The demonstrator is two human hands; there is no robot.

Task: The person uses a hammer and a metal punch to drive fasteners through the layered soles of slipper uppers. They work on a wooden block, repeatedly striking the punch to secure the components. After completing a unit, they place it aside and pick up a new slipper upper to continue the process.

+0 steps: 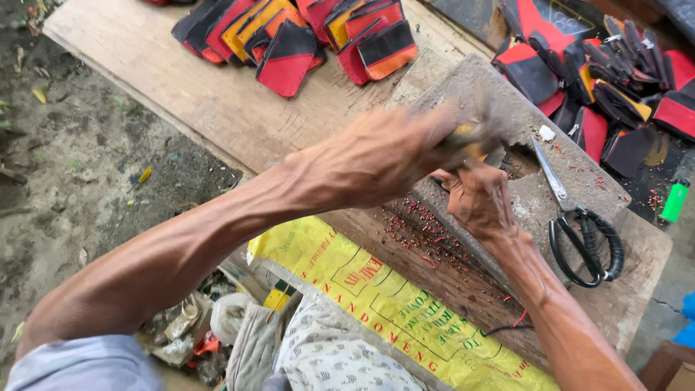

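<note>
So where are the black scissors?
The black-handled scissors lie on the stone block, to the right of the person's right hand in the head view, left of a green lighter.

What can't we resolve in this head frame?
- Head view: the yellow-handled tool in the left hand is motion-blurred; kind unclear.
- Whatever the right hand pins on the grey block is hidden by both hands.
- Black-and-red pieces along the top are cut off by the frame edge.
</note>
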